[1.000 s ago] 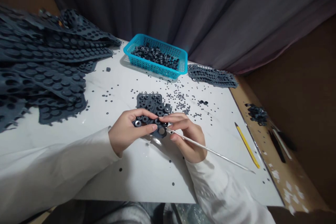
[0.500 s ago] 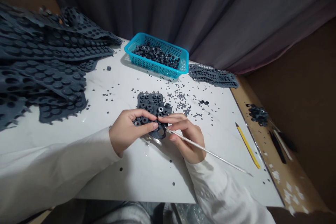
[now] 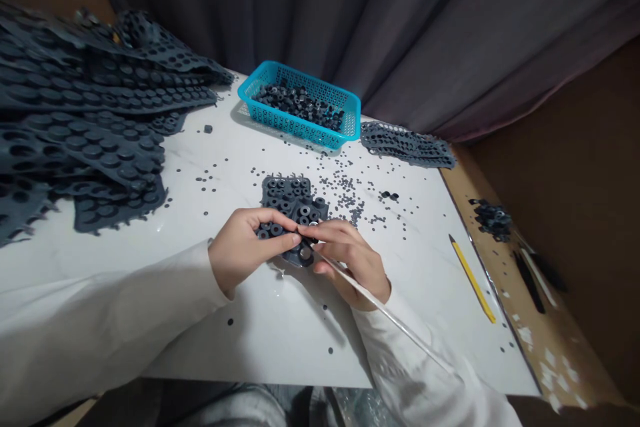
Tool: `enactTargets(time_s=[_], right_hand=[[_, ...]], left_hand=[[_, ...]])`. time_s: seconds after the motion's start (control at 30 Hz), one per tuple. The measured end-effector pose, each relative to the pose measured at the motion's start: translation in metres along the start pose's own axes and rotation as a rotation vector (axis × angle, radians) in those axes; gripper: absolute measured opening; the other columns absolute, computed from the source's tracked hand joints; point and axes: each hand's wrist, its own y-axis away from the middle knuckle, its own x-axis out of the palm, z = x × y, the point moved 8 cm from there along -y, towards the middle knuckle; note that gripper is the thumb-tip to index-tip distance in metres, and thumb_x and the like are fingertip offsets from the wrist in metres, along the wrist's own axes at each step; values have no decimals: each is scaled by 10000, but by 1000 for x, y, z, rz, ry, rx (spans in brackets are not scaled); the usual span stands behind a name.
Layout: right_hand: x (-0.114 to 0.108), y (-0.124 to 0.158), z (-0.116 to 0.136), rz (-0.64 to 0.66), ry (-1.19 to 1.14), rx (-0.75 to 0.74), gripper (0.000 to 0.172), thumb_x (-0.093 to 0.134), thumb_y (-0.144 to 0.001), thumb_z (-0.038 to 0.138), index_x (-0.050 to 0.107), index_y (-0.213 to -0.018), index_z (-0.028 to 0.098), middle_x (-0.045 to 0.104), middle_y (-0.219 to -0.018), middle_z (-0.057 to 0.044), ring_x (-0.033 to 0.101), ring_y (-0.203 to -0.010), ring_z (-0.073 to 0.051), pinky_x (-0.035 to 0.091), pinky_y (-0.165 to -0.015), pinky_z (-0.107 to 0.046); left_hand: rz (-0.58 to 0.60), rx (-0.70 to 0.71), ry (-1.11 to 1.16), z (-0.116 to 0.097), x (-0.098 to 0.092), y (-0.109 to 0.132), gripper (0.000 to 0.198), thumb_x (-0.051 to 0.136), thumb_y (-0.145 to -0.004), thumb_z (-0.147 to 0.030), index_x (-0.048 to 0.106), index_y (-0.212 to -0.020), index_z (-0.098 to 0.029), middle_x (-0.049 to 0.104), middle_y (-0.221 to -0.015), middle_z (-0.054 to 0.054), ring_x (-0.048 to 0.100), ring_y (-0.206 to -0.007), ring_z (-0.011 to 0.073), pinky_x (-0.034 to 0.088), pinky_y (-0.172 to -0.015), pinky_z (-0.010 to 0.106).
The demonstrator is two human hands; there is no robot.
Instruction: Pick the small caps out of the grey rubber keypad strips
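A small dark grey rubber sheet (image 3: 285,191) with rows of raised, ring-shaped parts lies on the white table, partly under my fingers. My left hand (image 3: 245,240) is closed at its near side, thumb and forefinger pinching the rubber. From the right, my right hand (image 3: 356,265) grips a long, thin whitish stick (image 3: 387,315). The stick's dark tip reaches the rubber beside my left fingertips, and its other end slants down over my right sleeve. My right forefinger touches the rubber near the left fingertips. Exactly what lies between the fingertips is hidden.
A blue basket (image 3: 300,131) of small dark rubber pieces stands at the back. Large dimpled rubber sheets (image 3: 100,147) are heaped at left; another sheet (image 3: 407,145) lies back right. Tiny dark discs (image 3: 345,200) are scattered about. A yellow pencil-like tool (image 3: 473,280) rests near the right edge.
My right hand has shifted slightly left, closer to the left fingertips. The stick has tilted more steeply, its far end now lower and over the sleeve. My left hand stays in place.
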Motion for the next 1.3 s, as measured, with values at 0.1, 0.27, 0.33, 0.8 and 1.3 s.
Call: enactTargets(time_s=[0.1,0.27,0.33,0.8,1.3], right_hand=[[2,-1,2,38,70,-44,126,495,-960,292,528,-1045,205,704,-1126,-161,615,-981,-216,577,-826,-423],[6,-4,9,71,217,-126,141,506,-952,223,498,-1092,208,704,-1103,-164,647,-938,-215,594,-771,-399],[6,-4,10,65,240,-145,143,498,-952,202,499,-1095,205,704,-1097,-170,660,-896,-208,596,-724,-373],[-9,3,-11,-141,-169,221,124,535,-941,350,579,-991,245,708,-1171,-108,671,-1035,-232,525,-889,-456],[-4,4,-15,-130,-296,252,101,581,-919,315,601,-978,236,719,-1147,-105,633,-1070,-233,505,-919,-467]], left_hand=[[-8,-6,-3,0,0,-1,175,741,-661,-335,736,-753,-185,754,-797,43,678,-786,222,514,-768,333],[-25,-19,0,1,-1,-2,171,751,-648,-330,738,-736,-184,748,-770,37,675,-744,207,519,-734,320],[-32,-16,-10,2,-2,-2,168,757,-648,-329,741,-735,-186,747,-765,31,670,-720,192,520,-705,298],[-7,-47,71,3,1,0,221,776,-645,-330,739,-792,-170,738,-745,38,663,-647,177,521,-607,264],[-19,-6,88,2,-1,-1,192,782,-662,-315,738,-791,-180,751,-790,37,696,-727,198,553,-715,293]])
